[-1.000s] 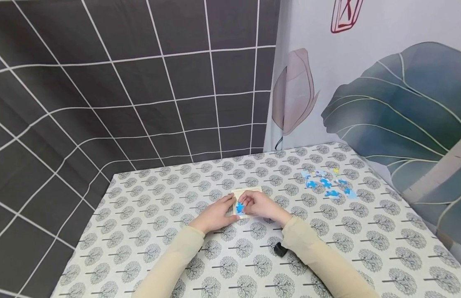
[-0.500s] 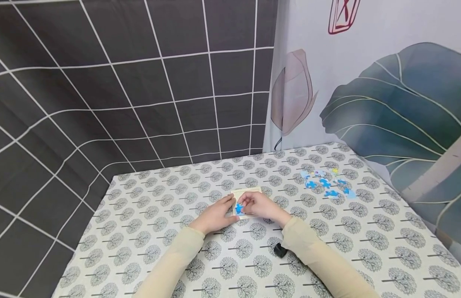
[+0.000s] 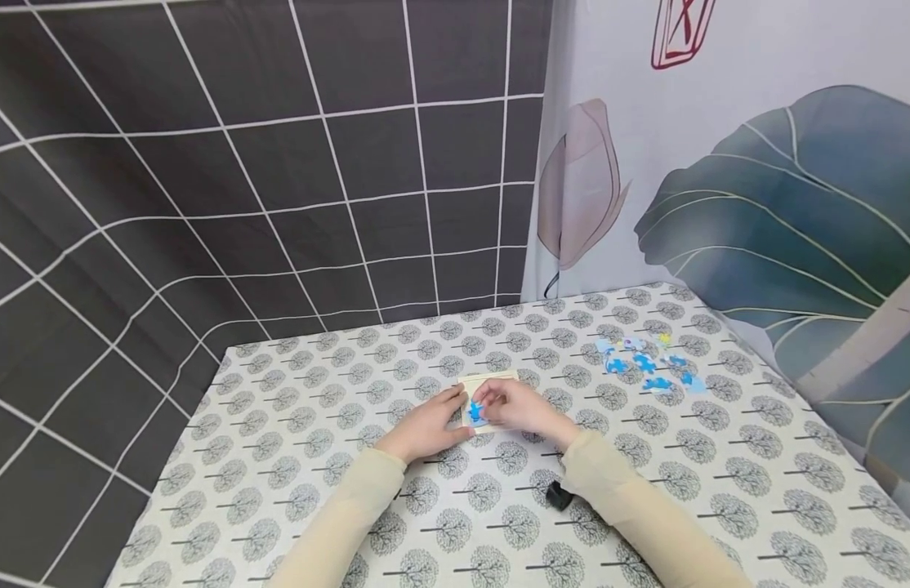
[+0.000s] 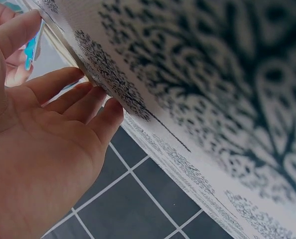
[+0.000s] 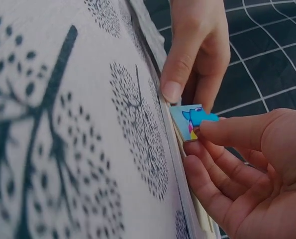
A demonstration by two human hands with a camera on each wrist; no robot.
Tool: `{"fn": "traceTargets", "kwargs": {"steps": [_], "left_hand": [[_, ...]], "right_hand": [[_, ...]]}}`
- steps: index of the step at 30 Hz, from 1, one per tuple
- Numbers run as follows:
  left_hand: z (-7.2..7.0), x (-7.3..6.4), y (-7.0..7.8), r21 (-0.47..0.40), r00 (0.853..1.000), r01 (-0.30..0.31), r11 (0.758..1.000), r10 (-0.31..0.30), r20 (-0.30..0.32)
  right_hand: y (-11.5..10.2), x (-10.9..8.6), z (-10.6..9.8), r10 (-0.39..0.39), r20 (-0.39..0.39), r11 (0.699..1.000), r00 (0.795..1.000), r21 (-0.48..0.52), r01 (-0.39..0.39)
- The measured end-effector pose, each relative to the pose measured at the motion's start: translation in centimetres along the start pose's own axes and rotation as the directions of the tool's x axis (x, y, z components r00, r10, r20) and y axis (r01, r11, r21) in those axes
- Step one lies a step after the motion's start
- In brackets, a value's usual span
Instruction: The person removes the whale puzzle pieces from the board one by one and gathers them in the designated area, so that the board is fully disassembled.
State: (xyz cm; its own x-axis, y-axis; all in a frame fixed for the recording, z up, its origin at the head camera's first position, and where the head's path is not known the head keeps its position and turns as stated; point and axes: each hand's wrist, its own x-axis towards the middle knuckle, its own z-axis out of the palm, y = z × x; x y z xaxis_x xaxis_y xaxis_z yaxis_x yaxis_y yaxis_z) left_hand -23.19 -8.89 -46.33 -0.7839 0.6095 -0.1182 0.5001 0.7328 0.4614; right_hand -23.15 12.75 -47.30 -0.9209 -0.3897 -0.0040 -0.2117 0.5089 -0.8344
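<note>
My right hand (image 3: 517,406) pinches a blue jigsaw piece (image 5: 193,115) between thumb and fingers, low over a pale puzzle tray (image 3: 492,377). The piece shows part of a blue figure on a light blue ground. In the right wrist view, it overlaps the tray's near end, close to the left thumb. My left hand (image 3: 426,426) lies along the tray's left side, with fingertips at its far corner and thumb at the near one. Its fingers look extended and relaxed in the left wrist view. Much of the tray's inside is hidden behind the right hand.
Several loose blue jigsaw pieces (image 3: 644,363) lie on the tree-print tablecloth (image 3: 315,482) to the right, with a small yellow piece (image 3: 664,338) beyond them. A small black object (image 3: 558,495) sits by the right sleeve. A dark checked curtain (image 3: 278,163) borders the table's back and left.
Both hands stay at the tray. The blue jigsaw piece has shifted and tilted slightly in the right fingers; everything else looks the same.
</note>
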Motion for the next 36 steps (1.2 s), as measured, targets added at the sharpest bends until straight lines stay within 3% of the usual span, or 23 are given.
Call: {"fn": "traceTargets", "kwargs": {"steps": [5,19,26,31,36], "left_hand": [[0.0,0.1,0.0,0.005,1.000,0.003,1.000,-0.003,0.000],[0.0,-0.1,0.1,0.005,1.000,0.016,1.000,-0.016,0.005],[0.1,0.0,-0.2,0.003,1.000,0.018,1.000,-0.018,0.004],[0.1,0.1,-0.2,0.007,1.000,0.021,1.000,-0.021,0.008],[0.1,0.1,-0.2,0.005,1.000,0.016,1.000,-0.016,0.008]], "right_hand": [[0.6,-0.5,-1.1,0.023,-0.018,0.999,1.000,0.047,-0.022],[2.9,-2.9,-6.1,0.070,-0.132,0.997,0.989,-0.028,-0.075],[4.2,-4.9,-9.1,0.134,-0.165,0.991,0.977,0.022,-0.133],[5.2,-6.5,-11.1,0.107,-0.205,0.991,0.973,-0.063,-0.122],[5.9,-8.2,-12.7,0.160,-0.235,0.982,0.959,-0.061,-0.179]]}}
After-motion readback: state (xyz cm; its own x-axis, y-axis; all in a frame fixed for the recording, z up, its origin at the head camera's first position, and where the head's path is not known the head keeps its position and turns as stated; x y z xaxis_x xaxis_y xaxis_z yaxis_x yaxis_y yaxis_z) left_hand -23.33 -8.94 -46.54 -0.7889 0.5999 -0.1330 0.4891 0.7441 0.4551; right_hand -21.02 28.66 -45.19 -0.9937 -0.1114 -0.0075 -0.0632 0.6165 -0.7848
